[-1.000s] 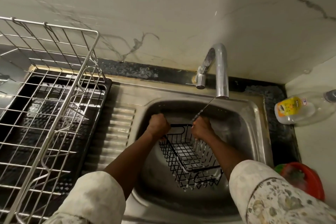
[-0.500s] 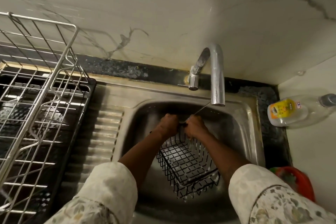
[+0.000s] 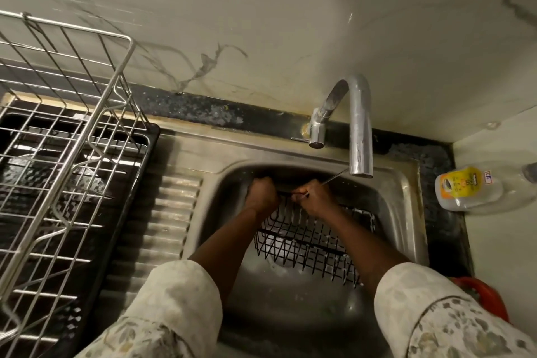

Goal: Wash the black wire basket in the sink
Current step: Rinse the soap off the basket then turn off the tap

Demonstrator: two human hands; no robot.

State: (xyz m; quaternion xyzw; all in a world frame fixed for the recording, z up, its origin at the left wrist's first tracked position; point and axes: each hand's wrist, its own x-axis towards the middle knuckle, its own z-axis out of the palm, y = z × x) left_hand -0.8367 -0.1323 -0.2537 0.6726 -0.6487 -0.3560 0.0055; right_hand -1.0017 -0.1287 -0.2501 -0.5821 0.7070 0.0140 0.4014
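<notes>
While I keep the left hand (image 3: 263,193) and the right hand (image 3: 315,197) curled tight, side by side, around the far rim of the black wire basket (image 3: 308,244), it sits tipped up inside the sink (image 3: 406,212). Its far rim is raised near the back wall of the bowl and its near side slopes down toward the bowl's floor. What looks like a thin slanting stream (image 3: 334,177) runs from the tap (image 3: 360,131) onto the right hand's knuckles. My main worry is grip. Wet wire is thin and slick, and with both fists crowded on one rim the rest of the basket hangs like a lever, so a twist could pull it loose and drop it clattering on the steel. The stream reaches only that far corner, so I judge the near side will go unrinsed unless I turn the basket. Lifting too high would knock my knuckles on the spout, which hangs just above the right hand. The loose sleeves (image 3: 421,299) lie near the open wire ends at the basket's near edge and could snag or soak.
</notes>
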